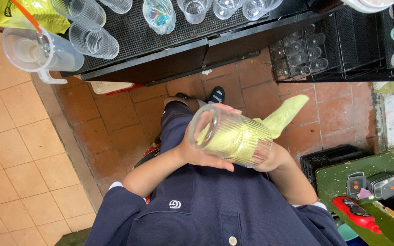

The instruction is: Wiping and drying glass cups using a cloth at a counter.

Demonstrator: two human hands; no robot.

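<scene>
The left hand [197,152] grips a ribbed clear glass [231,135] around its wall, held sideways at waist height above the tiled floor [106,114]. The right hand [274,159], mostly hidden behind the base, seems to press a yellow-green cloth [286,114] inside; its fingers cannot be made out. The glass looks stiff, fragile and probably slippery if damp, best gripped around the ridged wall.

black counter mat [142,32] | upturned ribbed glasses [94,38] (several in a row) | clear plastic jug [35,50] at edge
</scene>
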